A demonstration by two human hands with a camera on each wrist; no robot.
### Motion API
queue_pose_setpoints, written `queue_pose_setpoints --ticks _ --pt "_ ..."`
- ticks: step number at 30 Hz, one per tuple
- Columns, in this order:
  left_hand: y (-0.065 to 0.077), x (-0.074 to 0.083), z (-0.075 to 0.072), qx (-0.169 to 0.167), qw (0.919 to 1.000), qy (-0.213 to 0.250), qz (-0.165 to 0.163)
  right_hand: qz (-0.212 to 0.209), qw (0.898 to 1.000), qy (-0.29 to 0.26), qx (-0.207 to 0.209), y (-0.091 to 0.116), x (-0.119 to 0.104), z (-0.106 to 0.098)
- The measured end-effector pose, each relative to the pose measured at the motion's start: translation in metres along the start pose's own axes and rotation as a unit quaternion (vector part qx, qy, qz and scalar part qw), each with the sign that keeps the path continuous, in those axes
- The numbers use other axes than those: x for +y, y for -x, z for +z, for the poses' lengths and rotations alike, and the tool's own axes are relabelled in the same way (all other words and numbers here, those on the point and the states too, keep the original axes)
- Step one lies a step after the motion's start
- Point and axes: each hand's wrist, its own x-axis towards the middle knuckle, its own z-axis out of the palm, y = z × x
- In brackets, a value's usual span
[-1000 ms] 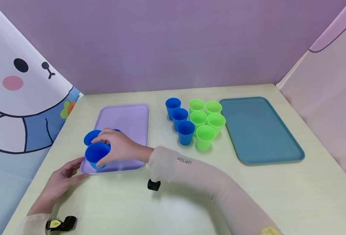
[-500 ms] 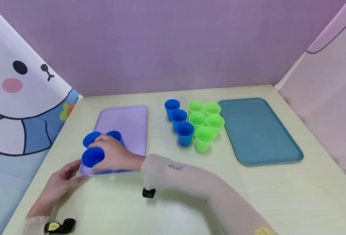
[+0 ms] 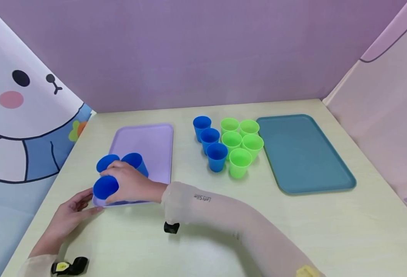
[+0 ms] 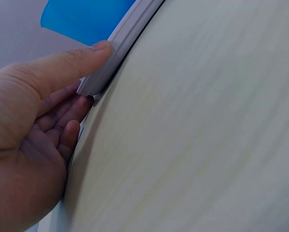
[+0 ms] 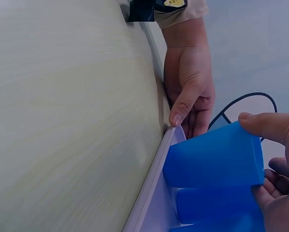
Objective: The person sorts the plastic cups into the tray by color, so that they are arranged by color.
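Note:
My right hand grips a blue cup by its rim at the near-left corner of the purple tray. In the right wrist view, the thumb lies on one side of that cup and the fingers on the other, its base down by the tray's raised edge. Two more blue cups stand beside it on the tray, one behind and one to the right, partly covered by the hand. My left hand holds the tray's corner, thumb on the rim and fingers curled at the outer side.
Three blue cups stand in a row mid-table, beside several green cups. A teal tray lies at the right. A purple backdrop rises behind the table, with printed sheets at both sides.
My right hand has moved the blue cup left and slightly down to the tray's near-left corner. The right-hand cup on the tray shows more now. My left hand stays at the corner.

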Motion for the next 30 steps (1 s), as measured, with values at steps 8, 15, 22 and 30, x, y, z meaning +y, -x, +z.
queue_pose_setpoints --ticks 8,15,22,30 --pt "-0.0008 -0.0015 0.0004 0.007 0.9999 -0.008 0.013 0.008 1.000 -0.006 -0.003 -0.0042 0.0008 0.0025" --pt "-0.0002 -0.0039 0.0006 0.009 0.9999 -0.007 0.009 0.007 1.000 -0.022 0.004 -0.0057 -0.0005 0.0028" --pt "-0.0008 -0.0049 0.0017 0.012 0.9999 -0.008 0.007 0.006 1.000 -0.021 0.005 -0.0055 0.0005 0.0025" --pt "-0.0008 -0.0040 0.0028 0.018 0.9996 -0.022 0.007 0.003 0.999 -0.037 0.011 -0.0015 0.0029 0.0004"
